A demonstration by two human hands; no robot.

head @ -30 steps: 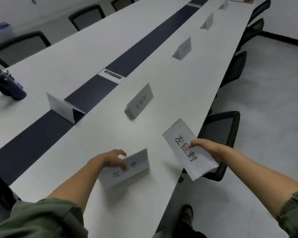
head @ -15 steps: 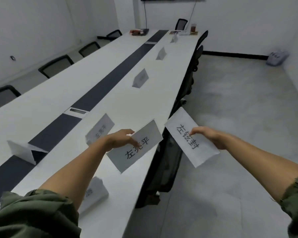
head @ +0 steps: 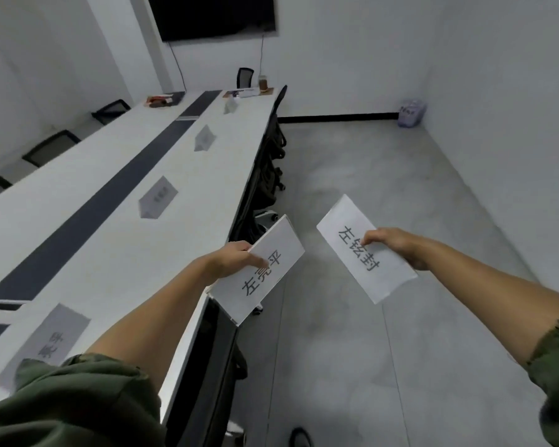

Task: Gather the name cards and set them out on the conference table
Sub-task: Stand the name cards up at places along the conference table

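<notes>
Two name cards up in our hands, right at the table's edge.
Our left hand (head: 236, 259) pinches the first card (head: 284, 250), thumb laid across the black print, and the card hangs past the rim of the long white conference table (head: 110, 204). Our right hand (head: 397, 245) grips the second card (head: 347, 227) out over the grey floor (head: 368, 366), clear of the first. Along our side of the table we see a row of four more: the nearest card (head: 50, 337) by our green sleeve (head: 78, 398), the middle card (head: 158, 196), the third card (head: 204, 138) and the farthest card (head: 230, 105). A dark screen (head: 213, 14) hangs on the end wall.
</notes>
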